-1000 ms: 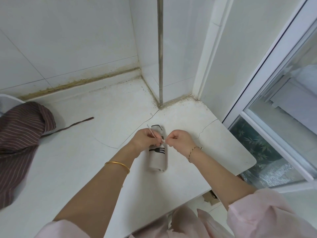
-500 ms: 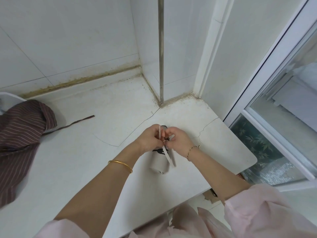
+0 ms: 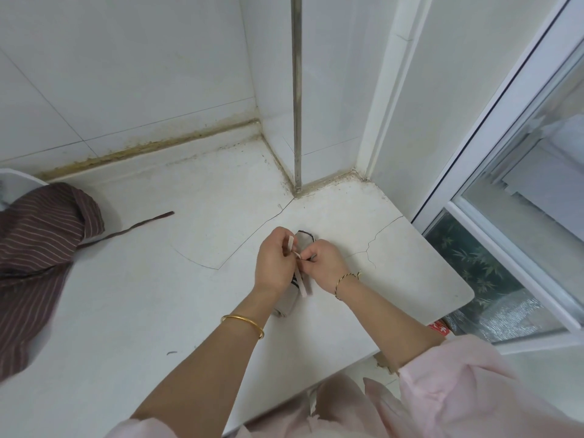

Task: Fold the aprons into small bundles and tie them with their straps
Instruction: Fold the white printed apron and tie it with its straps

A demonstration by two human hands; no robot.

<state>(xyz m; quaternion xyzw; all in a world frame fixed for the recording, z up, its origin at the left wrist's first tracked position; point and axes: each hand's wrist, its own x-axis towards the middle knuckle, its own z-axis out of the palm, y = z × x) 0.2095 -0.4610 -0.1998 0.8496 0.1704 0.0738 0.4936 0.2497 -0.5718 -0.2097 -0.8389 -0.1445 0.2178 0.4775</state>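
Small rolled apron bundle lies on the white worktop at centre frame, just below the wall corner. Pale grey-beige cloth, tight roll, long axis running toward the bottom of the frame. A dark-edged bit shows at its top end, and a black print is mostly covered by the hands. Pale strap crosses the roll; one flat tail hangs down over it, and a short end sticks up between the hands.

Left hand is curled, thumb and fingers pinching the upright strap end. Right hand is curled too, pinching the strap right beside the left hand's fingers. Both hands sit on top of the bundle, nearly touching. Gold bangle on the left wrist, twisted bracelet on the right.

Brown striped apron is heaped at the left edge of the frame, its strap trailing right across the worktop, well apart from the bundle.

Versus 1.0 s ago: the hands were slightly apart with the strap stretched between them and the fork print in clear view. Now they have closed together over the roll, the strap tail has dropped below them, and the print is mostly hidden. The bundle and the brown apron are in the same places.
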